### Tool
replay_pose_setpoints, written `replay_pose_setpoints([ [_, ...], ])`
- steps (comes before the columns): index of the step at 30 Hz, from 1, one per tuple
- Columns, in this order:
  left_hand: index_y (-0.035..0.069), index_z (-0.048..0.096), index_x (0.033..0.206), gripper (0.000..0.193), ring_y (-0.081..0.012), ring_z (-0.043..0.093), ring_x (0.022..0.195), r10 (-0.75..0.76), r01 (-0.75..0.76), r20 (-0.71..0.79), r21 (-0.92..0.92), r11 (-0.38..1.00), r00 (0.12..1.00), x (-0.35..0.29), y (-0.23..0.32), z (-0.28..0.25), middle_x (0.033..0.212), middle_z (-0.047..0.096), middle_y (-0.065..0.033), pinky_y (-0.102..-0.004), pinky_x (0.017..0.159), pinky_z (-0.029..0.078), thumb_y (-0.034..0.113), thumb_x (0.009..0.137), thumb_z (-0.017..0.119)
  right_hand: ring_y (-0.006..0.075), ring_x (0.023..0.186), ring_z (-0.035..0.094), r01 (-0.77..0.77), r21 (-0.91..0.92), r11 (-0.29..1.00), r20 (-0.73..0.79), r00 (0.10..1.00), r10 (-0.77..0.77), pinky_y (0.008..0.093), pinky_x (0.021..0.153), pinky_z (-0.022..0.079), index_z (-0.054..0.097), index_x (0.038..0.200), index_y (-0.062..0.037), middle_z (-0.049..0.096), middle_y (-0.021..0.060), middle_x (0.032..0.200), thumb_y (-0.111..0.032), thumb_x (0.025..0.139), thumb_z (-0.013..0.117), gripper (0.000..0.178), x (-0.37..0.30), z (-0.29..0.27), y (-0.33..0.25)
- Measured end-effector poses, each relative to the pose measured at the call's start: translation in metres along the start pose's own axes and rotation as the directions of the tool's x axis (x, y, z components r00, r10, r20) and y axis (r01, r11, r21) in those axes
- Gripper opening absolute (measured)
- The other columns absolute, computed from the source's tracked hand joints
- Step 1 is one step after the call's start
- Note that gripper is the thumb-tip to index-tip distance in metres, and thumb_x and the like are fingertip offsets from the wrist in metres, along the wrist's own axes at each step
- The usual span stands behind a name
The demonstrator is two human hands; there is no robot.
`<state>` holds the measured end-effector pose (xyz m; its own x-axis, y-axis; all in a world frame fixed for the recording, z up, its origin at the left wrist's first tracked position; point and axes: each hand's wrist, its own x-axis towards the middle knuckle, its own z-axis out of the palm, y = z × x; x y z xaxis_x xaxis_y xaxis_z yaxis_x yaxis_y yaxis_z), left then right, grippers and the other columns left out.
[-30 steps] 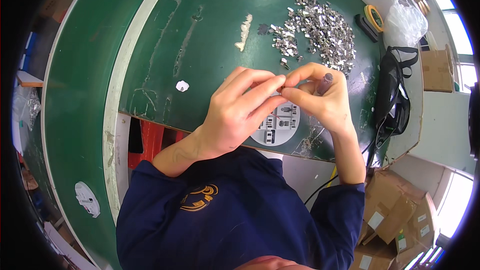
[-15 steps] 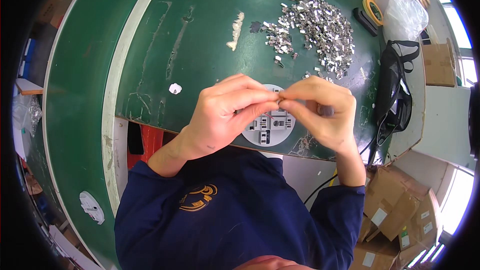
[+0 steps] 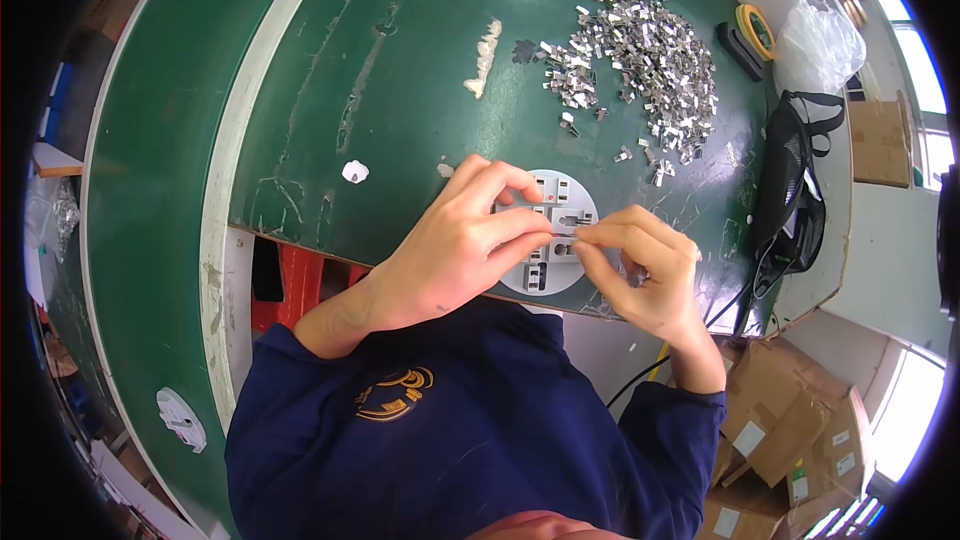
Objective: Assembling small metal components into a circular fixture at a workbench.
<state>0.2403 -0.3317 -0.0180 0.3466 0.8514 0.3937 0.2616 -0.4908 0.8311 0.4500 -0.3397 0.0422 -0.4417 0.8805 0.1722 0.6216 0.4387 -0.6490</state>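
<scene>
A round white plastic disc (image 3: 566,278) with raised sockets and small metal fittings lies by the table's near edge, partly hidden under my hands. My left hand (image 3: 455,245) comes over it from the left, thumb and index finger pressed together. From the right, my right hand (image 3: 645,270) brings its thumb and index fingertips close together above the disc. The two pinches are slightly apart. Whatever sits between the fingertips is too small to make out. Something dark shows inside my right hand's curled fingers, its kind unclear.
Beyond my hands, small metal clips (image 3: 655,70) lie in a large pile on the green table (image 3: 400,100). A yellow tape roll (image 3: 756,30), a black oblong object (image 3: 739,52), a clear plastic bag (image 3: 820,35) and a black mesh bag (image 3: 790,180) line the right side. Cardboard boxes (image 3: 775,410) stand lower right.
Both hands have come down a little over the disc. Their fingertips, touching before, now stand slightly apart, and more of the disc shows. The view has shifted slightly.
</scene>
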Motion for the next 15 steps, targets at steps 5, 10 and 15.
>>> replay_pose_setpoints([
  [5, 0.006, 0.073, 0.087, 0.016, -0.0173, 0.052, 0.082, -0.008, 0.008, -0.009, -0.012, 1.000, 1.000, -0.001, -0.001, 0.003, 0.098, 0.059, -0.0015, -0.0291, 0.064, 0.046, 0.001, 0.073, 0.079, 0.0130, 0.053, 0.062, 0.121, -0.102, 0.987, -0.115, 0.984, -0.132, 0.0250, 0.043, 0.047, 0.068, 0.086, -0.0040, 0.067, 0.0051, 0.078, 0.001, 0.073, 0.079, 0.018, -0.006, 0.012, 0.007],
  [10, 0.006, 0.073, 0.087, 0.016, -0.0175, 0.052, 0.083, -0.008, 0.007, -0.024, -0.013, 1.000, 1.000, -0.001, -0.001, 0.006, 0.097, 0.059, -0.0016, -0.0292, 0.064, 0.046, 0.000, 0.073, 0.079, 0.0129, 0.053, 0.062, 0.125, -0.103, 0.987, -0.107, 0.985, -0.136, 0.0250, 0.043, 0.047, 0.068, 0.085, -0.0037, 0.067, 0.0051, 0.077, 0.001, 0.072, 0.079, 0.018, -0.007, 0.014, 0.008],
  [15, 0.006, 0.073, 0.086, 0.015, -0.0177, 0.052, 0.084, 0.014, -0.014, -0.021, 0.012, 1.000, 1.000, 0.000, 0.000, 0.006, 0.097, 0.059, -0.0015, -0.0290, 0.064, 0.046, 0.000, 0.073, 0.079, 0.0134, 0.053, 0.061, 0.117, -0.099, 0.988, -0.113, 0.985, -0.128, 0.0255, 0.044, 0.046, 0.068, 0.086, -0.0031, 0.067, 0.0057, 0.077, 0.002, 0.072, 0.079, 0.018, -0.008, 0.018, 0.007],
])
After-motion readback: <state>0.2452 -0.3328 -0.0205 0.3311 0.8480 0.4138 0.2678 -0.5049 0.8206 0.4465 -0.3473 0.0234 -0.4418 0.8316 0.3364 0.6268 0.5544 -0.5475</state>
